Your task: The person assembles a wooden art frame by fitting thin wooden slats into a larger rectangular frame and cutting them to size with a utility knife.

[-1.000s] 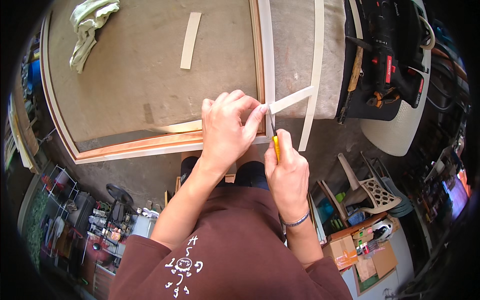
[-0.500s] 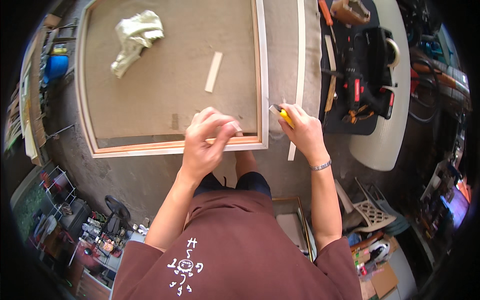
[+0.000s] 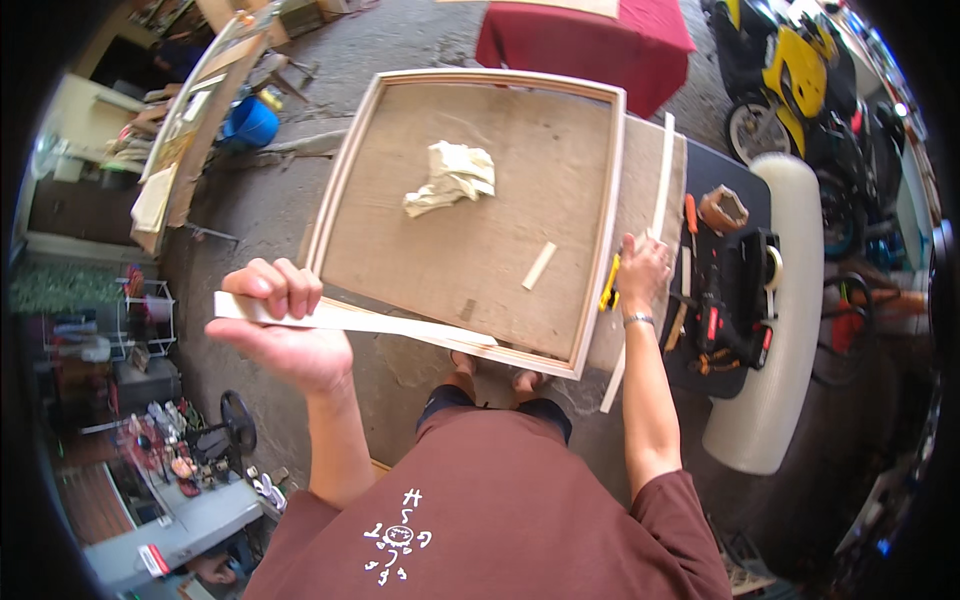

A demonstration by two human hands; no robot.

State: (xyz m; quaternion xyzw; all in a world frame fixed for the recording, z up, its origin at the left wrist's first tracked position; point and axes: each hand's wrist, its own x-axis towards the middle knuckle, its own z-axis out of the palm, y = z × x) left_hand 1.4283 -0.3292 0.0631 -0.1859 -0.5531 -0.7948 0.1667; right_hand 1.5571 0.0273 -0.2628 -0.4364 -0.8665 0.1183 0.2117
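Note:
My left hand (image 3: 290, 320), raised left of the frame's near corner, is closed round one end of a pale flat strip (image 3: 400, 324). The strip bends slightly, and its far end reaches over the near rail of a wooden frame (image 3: 594, 250). On the table right of the frame, my right hand (image 3: 645, 268) has its fingers apart over a long white strip (image 3: 662, 185). Beside its thumb lies a yellow utility knife (image 3: 609, 283). Inside the frame are a crumpled cream cloth (image 3: 455, 180) and a short pale strip (image 3: 539, 266).
On a dark mat to the right are a power drill (image 3: 709, 290), an orange-handled tool (image 3: 691, 212) and a brown container (image 3: 724, 209). A white roll (image 3: 775, 340) lies beyond. Farther off stand a red-covered table (image 3: 585, 45), a yellow motorcycle (image 3: 800, 70) and a blue bucket (image 3: 250, 122).
My left hand has moved left and up from the frame's near rail, now with a long strip in it. My right hand has let go of the yellow knife. The view has tilted farther out.

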